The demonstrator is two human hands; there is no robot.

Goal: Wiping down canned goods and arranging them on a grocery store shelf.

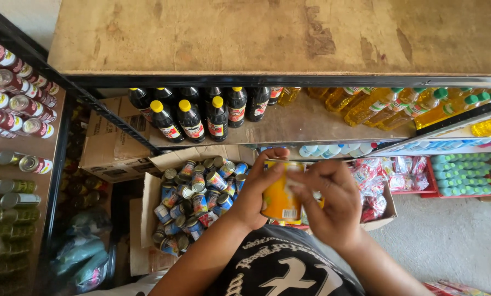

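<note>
Head view: gripping a yellow can (280,198) in front of the chest, above the gap between two boxes, left hand (254,192) wrapping fingers around its left side and top, right hand (327,203) closing on its right side with fingertips pressing at the top edge. Sitting just left of the can, an open carton (153,186) packed with small blue-labelled tins (199,200). Lying to the right, a box of red packets (385,172). Standing on the shelf (311,123) above, dark bottles (193,118) with yellow caps, and yellow oil bottles (398,104) further right. Lying on a rack (45,151) at far left, rows of cans on their sides. Showing at bottom, a black printed shirt (283,266).
</note>
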